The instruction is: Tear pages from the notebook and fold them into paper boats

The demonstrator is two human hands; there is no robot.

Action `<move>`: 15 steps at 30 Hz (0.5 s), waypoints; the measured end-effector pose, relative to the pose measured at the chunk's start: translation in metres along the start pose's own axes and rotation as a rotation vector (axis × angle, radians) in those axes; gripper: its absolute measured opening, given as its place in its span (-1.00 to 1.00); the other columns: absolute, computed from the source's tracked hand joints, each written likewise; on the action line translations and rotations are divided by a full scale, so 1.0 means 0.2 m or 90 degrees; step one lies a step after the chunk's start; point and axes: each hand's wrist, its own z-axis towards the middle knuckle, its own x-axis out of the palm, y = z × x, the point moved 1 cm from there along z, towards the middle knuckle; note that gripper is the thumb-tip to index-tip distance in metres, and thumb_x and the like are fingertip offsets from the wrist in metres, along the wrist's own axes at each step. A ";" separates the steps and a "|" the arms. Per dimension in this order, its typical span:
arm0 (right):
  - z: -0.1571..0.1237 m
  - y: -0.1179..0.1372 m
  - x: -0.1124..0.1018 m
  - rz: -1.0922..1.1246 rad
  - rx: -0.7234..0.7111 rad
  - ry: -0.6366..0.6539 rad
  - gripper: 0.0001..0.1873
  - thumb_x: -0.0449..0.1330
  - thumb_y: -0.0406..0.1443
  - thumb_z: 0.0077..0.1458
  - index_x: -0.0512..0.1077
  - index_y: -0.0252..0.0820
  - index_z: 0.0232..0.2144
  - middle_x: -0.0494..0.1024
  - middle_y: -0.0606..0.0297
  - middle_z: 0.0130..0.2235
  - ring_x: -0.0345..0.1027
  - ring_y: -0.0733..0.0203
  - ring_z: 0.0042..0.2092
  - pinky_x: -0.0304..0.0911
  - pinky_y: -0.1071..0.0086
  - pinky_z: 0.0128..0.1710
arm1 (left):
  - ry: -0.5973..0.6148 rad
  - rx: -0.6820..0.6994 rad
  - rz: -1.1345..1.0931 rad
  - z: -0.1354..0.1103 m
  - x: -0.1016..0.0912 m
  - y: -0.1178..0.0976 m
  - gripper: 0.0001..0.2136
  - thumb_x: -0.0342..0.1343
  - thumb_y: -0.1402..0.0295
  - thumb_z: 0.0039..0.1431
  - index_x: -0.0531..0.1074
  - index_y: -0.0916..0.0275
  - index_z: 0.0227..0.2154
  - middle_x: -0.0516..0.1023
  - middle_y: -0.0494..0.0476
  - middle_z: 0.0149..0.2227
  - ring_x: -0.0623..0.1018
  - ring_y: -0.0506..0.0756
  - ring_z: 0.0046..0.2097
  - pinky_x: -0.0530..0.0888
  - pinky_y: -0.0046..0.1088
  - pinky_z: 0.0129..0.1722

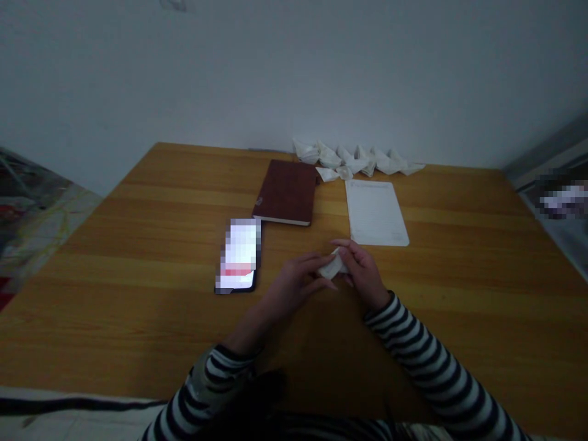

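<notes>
Between my two hands is a small piece of folded white paper (333,267), held just above the wooden table. My left hand (296,282) pinches its left side, with the thumb below and the fingers above. On the other side, my right hand (362,269) grips the paper with thumb and fingers closed. The folds under my fingers are partly hidden. Beyond my right hand lies a white sheet or pad (377,213) with rounded corners. Several folded white paper boats (353,160) stand along the table's back edge.
A dark red notebook (287,191) lies left of the white pad. Nearer me, a phone (239,256) with a lit, blurred screen touches or nearly touches the notebook's corner. The wooden table (138,245) meets a pale wall (294,73) at the back.
</notes>
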 end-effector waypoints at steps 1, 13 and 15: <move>0.00 0.00 -0.01 0.001 0.007 0.012 -0.59 0.15 0.03 0.20 0.45 -0.12 -0.09 0.39 0.41 -0.47 0.10 0.40 -0.60 -0.01 0.52 -0.70 | 0.011 0.008 -0.003 0.00 0.00 0.00 -0.55 0.27 0.27 0.17 0.44 0.16 0.12 0.59 0.19 -0.05 0.55 0.16 -0.09 0.46 -0.29 -0.05; 0.01 -0.01 -0.02 -0.016 -0.020 0.132 -0.46 0.24 -0.07 0.17 0.35 -0.07 0.15 0.54 0.27 -0.19 0.21 0.37 -0.48 0.09 0.51 -0.60 | -0.100 -0.219 -0.245 0.02 -0.01 0.01 -0.54 0.03 -0.02 0.26 0.55 0.31 -0.42 0.59 0.11 -0.53 0.57 0.10 -0.45 0.48 -0.42 -0.38; 0.02 -0.01 -0.02 0.001 -0.034 0.132 -0.43 0.24 -0.08 0.16 0.32 -0.06 0.19 0.56 0.23 -0.09 0.27 0.34 -0.45 0.14 0.50 -0.58 | -0.133 -0.266 -0.332 0.03 0.00 0.03 -0.54 0.09 -0.06 0.19 0.52 0.32 -0.30 0.57 0.09 -0.57 0.57 0.09 -0.51 0.50 -0.43 -0.44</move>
